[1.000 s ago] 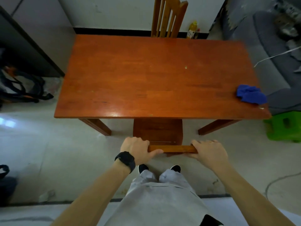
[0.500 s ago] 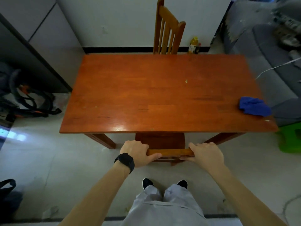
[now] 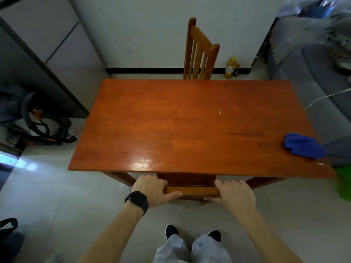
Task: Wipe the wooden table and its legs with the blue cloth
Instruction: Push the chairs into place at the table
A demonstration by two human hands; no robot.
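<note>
pale wall point(image 3: 152, 25) at 12 o'clock, a black skirting strip point(image 3: 144, 70) along its foot; slatted wooden chair point(image 3: 199, 52) before it; yellow bottle point(image 3: 230, 68) on the floor at 1 o'clock; grey sofa point(image 3: 313, 82) at 2 o'clock, a white cable point(image 3: 326, 95) across it; dark cabinet point(image 3: 28, 73) at 10 o'clock, a black bag point(image 3: 43, 126) below it at 9; pale floor point(image 3: 57, 196), a bright patch of light point(image 3: 22, 165) at 8 o'clock.

The near chair point(image 3: 191, 190), gripped at its top rail by the left hand point(image 3: 152, 190) and right hand point(image 3: 235, 194), fills the gap under the desk's point(image 3: 190, 120) front edge at lower centre. The far chair point(image 3: 199, 52) blocks the back edge. A sofa point(image 3: 313, 88) crowds the right side, with a green stool point(image 3: 344, 185) below it. Bags point(image 3: 38, 120) lie at the left, well apart from the desk.
</note>
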